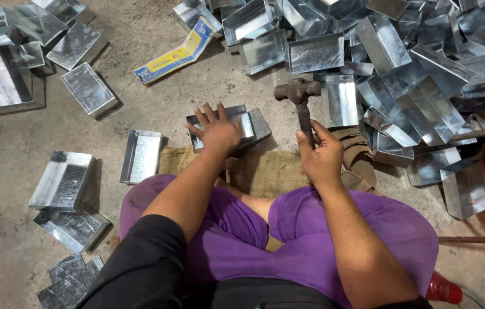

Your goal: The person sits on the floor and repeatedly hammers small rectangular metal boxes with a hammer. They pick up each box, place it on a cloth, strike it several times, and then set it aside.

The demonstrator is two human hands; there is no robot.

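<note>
The left hand (218,133) lies flat, fingers spread, on top of a sheet-metal tray (237,125) resting on the concrete floor (156,91) just beyond a piece of burlap sacking (265,169). The tray is a shallow rectangular box of shiny galvanised metal with folded-up edges, its surface mottled grey and silver; its far rim and right end show past the fingers, and it sits slightly skewed to the sacking.

To the right of that hand, the right hand (321,155) is closed around the dark handle of a hammer (299,100). The hammer stands nearly upright, its rusty brown head raised above the fist and level with the tray's far side, just right of it without touching.

Beyond and to the right of the hammer hand rises a large heap of similar metal trays (414,68), tumbled at all angles. Left of the pressing hand a single tray (141,155) lies open side up, with others scattered farther left. A yellow and blue cardboard box (177,54) lies well beyond the left hand.
</note>
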